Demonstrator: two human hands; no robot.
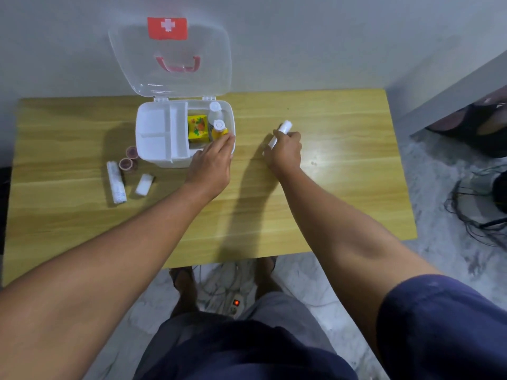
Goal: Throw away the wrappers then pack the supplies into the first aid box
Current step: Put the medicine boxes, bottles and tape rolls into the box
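The white first aid box (153,149) stands open on the wooden table (343,187), its clear lid (170,50) with a red cross leaning back. Inside its right compartment sit a yellow packet (197,127) and a white-capped bottle (215,107). My left hand (212,160) reaches into that compartment, fingers on a yellow bottle with a white cap (219,128). My right hand (285,150) is shut on a white roll (281,133) just above the table, right of the box. Left of the box lie a long wrapped bandage roll (116,182), two pink tape rolls (128,160) and a small white pack (144,184).
A grey wall runs behind the table. A grey bench edge (452,86) stands at the right with dark things under it. Black cables (477,212) lie on the marbled floor at the right. A power strip with a red light (236,304) sits by my feet.
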